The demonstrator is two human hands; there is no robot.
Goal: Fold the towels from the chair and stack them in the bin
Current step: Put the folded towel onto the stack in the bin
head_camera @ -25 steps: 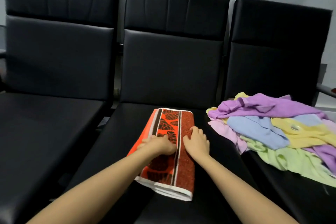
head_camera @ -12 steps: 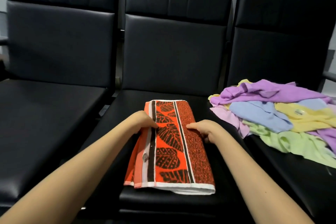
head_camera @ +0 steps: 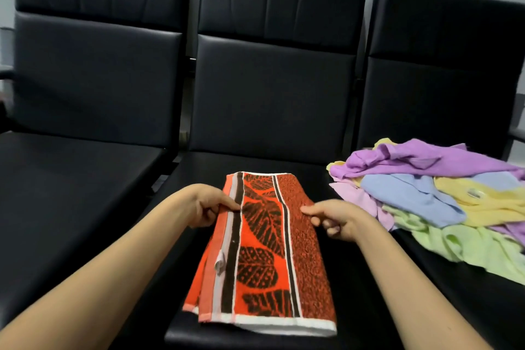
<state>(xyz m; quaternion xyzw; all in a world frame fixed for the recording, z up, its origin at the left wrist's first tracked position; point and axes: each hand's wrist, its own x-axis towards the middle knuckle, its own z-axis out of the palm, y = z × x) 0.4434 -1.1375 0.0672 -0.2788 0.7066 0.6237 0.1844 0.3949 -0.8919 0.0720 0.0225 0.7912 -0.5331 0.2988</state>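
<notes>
Towel [head_camera: 264, 250] pinched at 2 sides by left hand [head_camera: 204, 206], right hand [head_camera: 336, 219]; pastel towels [head_camera: 426, 196] heaped beside.

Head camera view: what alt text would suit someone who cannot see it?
A left hand and right hand pinch the side edges of a folded orange towel on the middle black chair. Pastel towels lie heaped on the neighbouring chair.

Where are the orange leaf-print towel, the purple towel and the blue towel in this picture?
orange towel [head_camera: 264, 253], head view, on the leaf-print band at its middle.
purple towel [head_camera: 412, 159], head view, on its upper fold.
blue towel [head_camera: 412, 196], head view, on its flat middle.
</notes>
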